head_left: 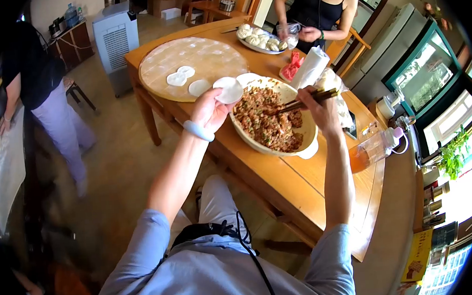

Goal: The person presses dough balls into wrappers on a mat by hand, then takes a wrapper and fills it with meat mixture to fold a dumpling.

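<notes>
A round dough wrapper [229,90] lies in my left hand [210,110], held up beside the rim of the bowl. My right hand [320,110] grips a pair of chopsticks [298,103], whose tips reach into the meat filling [266,118]. That chopped filling spreads across the large cream-coloured bowl [307,152] below both hands. Left of the bowl, a floured round board [198,58] carries several flat wrappers [177,78].
Across the wooden table [335,179], a person in a black top [319,7] works behind a plate of buns [256,38]. A paper roll [311,67], red packet [292,65] and drink bottle [374,149] stand rightward. Another person [43,83] is at far left.
</notes>
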### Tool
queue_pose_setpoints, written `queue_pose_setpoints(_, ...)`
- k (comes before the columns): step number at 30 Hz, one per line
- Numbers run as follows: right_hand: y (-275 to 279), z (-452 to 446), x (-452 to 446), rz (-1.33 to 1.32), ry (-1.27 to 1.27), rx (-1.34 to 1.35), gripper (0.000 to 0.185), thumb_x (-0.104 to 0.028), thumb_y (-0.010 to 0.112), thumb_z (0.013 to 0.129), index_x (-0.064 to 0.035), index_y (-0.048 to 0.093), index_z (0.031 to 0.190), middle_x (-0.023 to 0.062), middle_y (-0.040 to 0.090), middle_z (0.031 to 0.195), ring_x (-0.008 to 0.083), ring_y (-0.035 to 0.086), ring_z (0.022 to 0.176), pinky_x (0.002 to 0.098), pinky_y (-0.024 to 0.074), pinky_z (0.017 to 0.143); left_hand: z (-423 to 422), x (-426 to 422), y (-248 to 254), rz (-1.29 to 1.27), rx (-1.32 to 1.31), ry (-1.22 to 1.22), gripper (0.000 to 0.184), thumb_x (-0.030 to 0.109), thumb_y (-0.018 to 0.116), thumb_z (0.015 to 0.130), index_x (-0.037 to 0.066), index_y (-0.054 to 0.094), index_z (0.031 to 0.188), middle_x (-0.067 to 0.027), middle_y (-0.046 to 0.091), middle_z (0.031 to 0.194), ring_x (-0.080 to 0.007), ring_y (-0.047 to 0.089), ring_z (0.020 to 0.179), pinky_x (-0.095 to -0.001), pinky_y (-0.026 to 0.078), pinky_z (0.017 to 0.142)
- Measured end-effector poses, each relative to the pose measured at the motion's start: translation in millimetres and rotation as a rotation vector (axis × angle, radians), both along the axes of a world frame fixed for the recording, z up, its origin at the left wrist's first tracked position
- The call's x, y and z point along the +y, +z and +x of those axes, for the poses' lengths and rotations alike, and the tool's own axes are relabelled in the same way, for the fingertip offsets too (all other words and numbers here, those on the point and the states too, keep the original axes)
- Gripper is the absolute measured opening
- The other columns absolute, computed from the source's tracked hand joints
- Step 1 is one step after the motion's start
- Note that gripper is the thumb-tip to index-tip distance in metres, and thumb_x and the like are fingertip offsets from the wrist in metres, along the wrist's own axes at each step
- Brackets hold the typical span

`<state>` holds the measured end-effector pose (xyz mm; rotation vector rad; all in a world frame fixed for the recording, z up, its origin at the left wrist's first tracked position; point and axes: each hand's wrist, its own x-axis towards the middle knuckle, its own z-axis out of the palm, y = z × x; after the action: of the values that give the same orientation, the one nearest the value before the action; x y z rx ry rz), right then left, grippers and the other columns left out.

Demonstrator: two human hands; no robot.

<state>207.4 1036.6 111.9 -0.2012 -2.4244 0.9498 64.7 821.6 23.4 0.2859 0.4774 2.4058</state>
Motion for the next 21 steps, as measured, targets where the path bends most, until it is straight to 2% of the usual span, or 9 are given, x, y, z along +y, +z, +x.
queue_pose_setpoints(2, 4, 8, -16, 0.109, 0.095, 0.007, 0.025, -0.026, 0.058, 0.085, -0.0017, 0.063, 0.084, 0.009, 0.06, 0.07, 0.0158, 0.056, 0.062, 0.0323, 0.0439, 0.059, 4, 5, 1, -0.04, 0.004, 0.005, 0.033, 0.005, 0.041, 0.088, -0.006, 0.04, 0.119, -0.0187, 0.05, 0.12, -0.0281, 0.049, 0.112, -0.0413, 0.043, 0.097)
queue_pose_setpoints(4, 2, 6, -37, 0.148, 0.138, 0.019, 0.028, -0.028, 0.06, 0.083, -0.0006, 0.062, 0.082, 0.013, 0.06, 0.073, 0.0228, 0.059, 0.063, 0.036, 0.0447, 0.059, 9, 7, 1, -0.072, -0.028, 0.007, 0.034, 0.005, 0.041, 0.088, -0.006, 0.04, 0.119, -0.0187, 0.05, 0.12, -0.0281, 0.049, 0.112, -0.0409, 0.043, 0.097)
queue_pose_setpoints(6, 1, -14, -48, 0.477, 0.128, 0.038, 0.023, -0.022, 0.059, 0.085, -0.0004, 0.058, 0.079, 0.0111, 0.056, 0.068, 0.0217, 0.054, 0.059, 0.0366, 0.0429, 0.056, 13, 6, 1, -0.063, -0.057, 0.045, 0.033, 0.004, 0.04, 0.088, -0.006, 0.04, 0.119, -0.0192, 0.049, 0.12, -0.0286, 0.05, 0.111, -0.0411, 0.043, 0.097)
queue_pose_setpoints(8, 8, -46, -57, 0.597, 0.159, 0.022, 0.032, -0.028, 0.06, 0.081, 0.0019, 0.054, 0.075, 0.0201, 0.054, 0.069, 0.0351, 0.055, 0.061, 0.0413, 0.0431, 0.058, 15, 3, 3, -0.07, -0.106, 0.099, 0.033, 0.004, 0.04, 0.088, -0.006, 0.039, 0.119, -0.0196, 0.048, 0.12, -0.0291, 0.05, 0.11, -0.0416, 0.043, 0.097)
queue_pose_setpoints(10, 20, -81, -64, 0.563, 0.092, -0.219, 0.034, -0.032, 0.054, 0.079, 0.0012, 0.063, 0.074, 0.0232, 0.06, 0.073, 0.0409, 0.059, 0.069, 0.0462, 0.0478, 0.068, 17, -6, 4, -0.031, -0.089, 0.134, 0.033, 0.003, 0.038, 0.089, -0.007, 0.038, 0.12, -0.0206, 0.047, 0.123, -0.0303, 0.048, 0.114, -0.0415, 0.041, 0.099)
queue_pose_setpoints(14, 17, -154, -50, 0.667, -0.035, -0.463, 0.033, -0.031, 0.055, 0.076, -0.0044, 0.066, 0.093, 0.0209, 0.062, 0.094, 0.0339, 0.061, 0.089, 0.0405, 0.0488, 0.08, 10, -30, -8, -0.008, -0.039, 0.118, 0.034, 0.003, 0.037, 0.088, -0.006, 0.038, 0.121, -0.02, 0.047, 0.123, -0.0293, 0.047, 0.115, -0.0401, 0.041, 0.099)
queue_pose_setpoints(18, 1, -197, -31, 0.522, -0.169, -0.639, 0.04, -0.028, 0.05, 0.079, -0.0096, 0.059, 0.114, 0.0162, 0.054, 0.119, 0.0296, 0.052, 0.111, 0.0382, 0.0438, 0.091, 14, -47, -12, -0.076, 0.003, 0.142, 0.033, 0.005, 0.038, 0.088, -0.006, 0.043, 0.118, -0.018, 0.052, 0.117, -0.0274, 0.052, 0.11, -0.0392, 0.043, 0.096)
queue_pose_setpoints(20, -22, -213, -7, 0.699, -0.384, -0.366, 0.039, -0.036, 0.057, 0.076, -0.0042, 0.065, 0.097, 0.0118, 0.066, 0.09, 0.022, 0.066, 0.069, 0.0339, 0.0534, 0.068, 12, -52, -13, -0.077, 0.003, 0.146, 0.033, 0.005, 0.038, 0.088, -0.006, 0.043, 0.118, -0.0178, 0.053, 0.117, -0.027, 0.052, 0.11, -0.0388, 0.043, 0.096)
queue_pose_setpoints(21, -23, -219, 5, 0.618, -0.387, -0.425, 0.039, -0.036, 0.057, 0.076, -0.0043, 0.065, 0.097, 0.0118, 0.066, 0.091, 0.0218, 0.066, 0.068, 0.0338, 0.0537, 0.066, 10, -55, -13, -0.062, 0.017, 0.142, 0.034, 0.005, 0.038, 0.087, -0.007, 0.043, 0.119, -0.0179, 0.053, 0.117, -0.0265, 0.052, 0.11, -0.0385, 0.043, 0.096)
